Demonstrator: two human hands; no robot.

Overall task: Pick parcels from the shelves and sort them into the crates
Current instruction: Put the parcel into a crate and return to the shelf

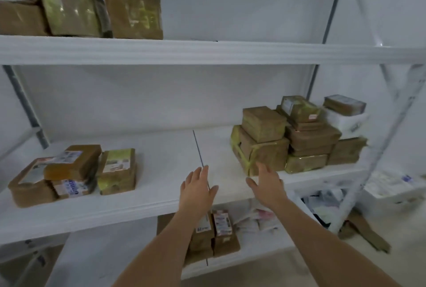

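Hands are reaching over the middle shelf (161,199), both empty with fingers spread and relaxed. Your left hand (198,191) is hovering above the seam in the shelf board, gripping nothing. Your right hand (265,186) is stretching toward the big parcel wrapped in yellow tape (260,150), its fingertips just short of or barely brushing the front corner; you cannot tell which from here. Judging by how the two hands are flanking that corner, you are probably lining up a two-handed lift, since this parcel is carrying a smaller box (262,123) on top.

That parcel is sitting at the front left of the right-hand stack (311,134), packed tight against its neighbours, so pulling it may be shifting what leans on it. A smaller group of parcels (73,174) is lying well apart at the shelf's left end. More parcels are standing on the top shelf (207,53) and on the bottom shelf (253,254) below your arms.

No crates are showing in this view, so nothing can be said of their contents.
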